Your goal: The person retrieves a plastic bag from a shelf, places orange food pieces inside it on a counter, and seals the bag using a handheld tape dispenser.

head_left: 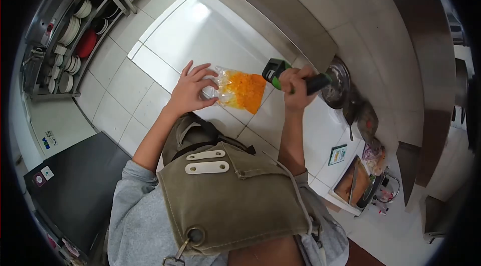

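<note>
A clear plastic bag [244,90] with orange and yellow contents lies on the white tiled counter [220,30]. At the bag's left end is my left hand [195,88], its thumb and fingers curved round the clear plastic edge. My right hand [299,85] is wrapped round the dark handle of a green and black handheld tool [275,72]. The tool's head is just right of the bag's orange end, above the counter.
A round metal lid or pan [336,81] sits against the wall side. Further down the counter are a small green-and-white packet [337,154] and a tray [352,182] with brown contents and a utensil. Shelves [100,30] with stacked plates stand at the upper left.
</note>
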Available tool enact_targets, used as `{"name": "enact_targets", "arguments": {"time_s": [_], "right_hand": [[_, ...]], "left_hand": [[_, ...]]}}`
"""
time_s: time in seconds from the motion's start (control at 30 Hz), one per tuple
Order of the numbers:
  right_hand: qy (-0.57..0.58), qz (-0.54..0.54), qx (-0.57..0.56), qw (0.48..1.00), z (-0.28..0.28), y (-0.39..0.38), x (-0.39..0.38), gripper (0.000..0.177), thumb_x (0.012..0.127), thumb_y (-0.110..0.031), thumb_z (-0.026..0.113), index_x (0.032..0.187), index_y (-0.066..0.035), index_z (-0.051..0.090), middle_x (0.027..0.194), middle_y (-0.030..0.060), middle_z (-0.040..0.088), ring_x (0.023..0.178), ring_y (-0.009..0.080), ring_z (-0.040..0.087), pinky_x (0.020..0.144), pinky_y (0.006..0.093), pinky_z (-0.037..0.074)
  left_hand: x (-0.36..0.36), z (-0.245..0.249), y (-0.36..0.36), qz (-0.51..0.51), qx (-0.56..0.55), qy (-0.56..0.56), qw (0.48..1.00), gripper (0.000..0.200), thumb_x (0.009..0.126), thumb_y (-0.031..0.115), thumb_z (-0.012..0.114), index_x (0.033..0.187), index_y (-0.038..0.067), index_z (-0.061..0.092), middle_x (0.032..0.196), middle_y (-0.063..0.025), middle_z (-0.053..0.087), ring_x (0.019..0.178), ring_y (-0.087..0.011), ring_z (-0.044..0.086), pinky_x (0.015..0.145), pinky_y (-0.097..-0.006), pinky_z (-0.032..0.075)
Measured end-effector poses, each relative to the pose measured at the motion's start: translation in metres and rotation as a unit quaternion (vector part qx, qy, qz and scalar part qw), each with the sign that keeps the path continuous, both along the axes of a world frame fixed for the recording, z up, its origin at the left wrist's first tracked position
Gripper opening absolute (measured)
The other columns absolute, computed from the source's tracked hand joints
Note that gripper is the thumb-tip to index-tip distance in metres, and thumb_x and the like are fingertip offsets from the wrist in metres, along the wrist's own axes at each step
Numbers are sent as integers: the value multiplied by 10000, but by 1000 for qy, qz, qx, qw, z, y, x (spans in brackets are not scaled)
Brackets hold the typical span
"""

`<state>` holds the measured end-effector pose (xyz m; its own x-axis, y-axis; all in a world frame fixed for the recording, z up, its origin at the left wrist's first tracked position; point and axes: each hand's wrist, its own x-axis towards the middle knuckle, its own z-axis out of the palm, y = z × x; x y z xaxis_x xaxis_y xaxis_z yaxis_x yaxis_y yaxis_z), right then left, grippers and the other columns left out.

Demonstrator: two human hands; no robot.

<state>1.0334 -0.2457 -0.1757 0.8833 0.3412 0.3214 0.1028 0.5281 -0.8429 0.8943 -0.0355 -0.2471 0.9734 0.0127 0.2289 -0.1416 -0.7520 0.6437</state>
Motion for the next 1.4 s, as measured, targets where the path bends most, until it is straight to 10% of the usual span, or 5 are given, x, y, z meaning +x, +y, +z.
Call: {"name": "enact_targets", "arguments": {"time_s": [0.07,0.27,0.33,1.4], "right_hand": [[-20,-56,-149,987,-39,0,-5,232,764,55,502,634,-74,360,493,11,386,433,84,385,414,251,296],[-11,47,-10,999,-5,-5,-5,252,774,30,520,618,-79,353,505,-11,379,440,76,392,414,243,302],[-74,-45,-164,983,-34,5,-7,245,778,50,487,632,-85,343,504,-5,377,435,75,370,413,244,284],[4,35,-28,999,-25,-4,16,202,744,42,513,645,-72,379,535,5,427,463,87,411,430,238,323]], "left_hand": [[-1,2,-1,-4,1,1,1000,237,605,242,746,804,164,645,1117,19,563,1242,-237,425,1086,-546,195],[-3,1,-2,8,1,9,1000,235,608,247,746,805,169,645,1123,17,564,1245,-239,422,1089,-541,193],[0,2,0,3,-4,-1,1000,239,608,249,748,810,171,647,1126,17,564,1247,-240,420,1089,-542,193],[1,-1,-1,7,0,-1,1000,238,605,242,753,806,168,648,1129,20,562,1251,-239,415,1088,-543,194]]}}
